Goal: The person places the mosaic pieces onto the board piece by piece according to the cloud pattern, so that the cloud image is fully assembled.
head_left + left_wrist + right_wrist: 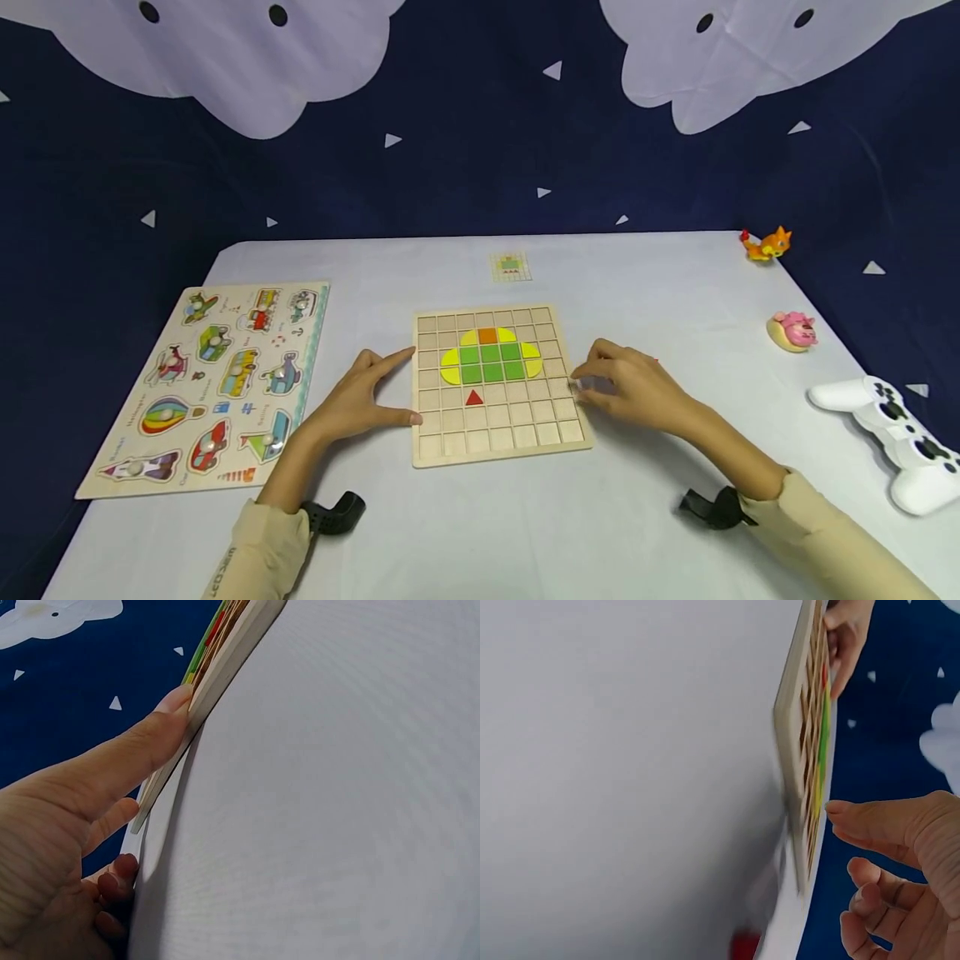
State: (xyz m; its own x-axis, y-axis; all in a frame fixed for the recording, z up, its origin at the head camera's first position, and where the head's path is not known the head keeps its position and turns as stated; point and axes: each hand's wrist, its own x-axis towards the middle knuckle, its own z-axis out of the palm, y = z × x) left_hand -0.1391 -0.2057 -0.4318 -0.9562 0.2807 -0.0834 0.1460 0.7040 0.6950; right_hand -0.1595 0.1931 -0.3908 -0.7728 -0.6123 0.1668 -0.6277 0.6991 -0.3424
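A wooden grid board (495, 454) lies on the white table. Set in its squares are green square tiles (491, 372), yellow curved tiles (450, 367), an orange tile (487, 335) and a red triangle tile (474, 398). At the board's left edge is my left hand (356, 400), thumb and forefinger spread and touching the rim. My right hand (633, 385) is beside the right edge, fingers bent with a gap to the thumb; no piece shows between them. In the right wrist view, a blurred red thing (744, 945) lies past the board, its kind unclear.
A vehicle picture puzzle (258, 400) lies on the left. Behind the board is a small pattern card (511, 267). On the right are an orange figurine (768, 245), a pink figurine (795, 330) and a white game controller (900, 433). A dark cloth hangs behind.
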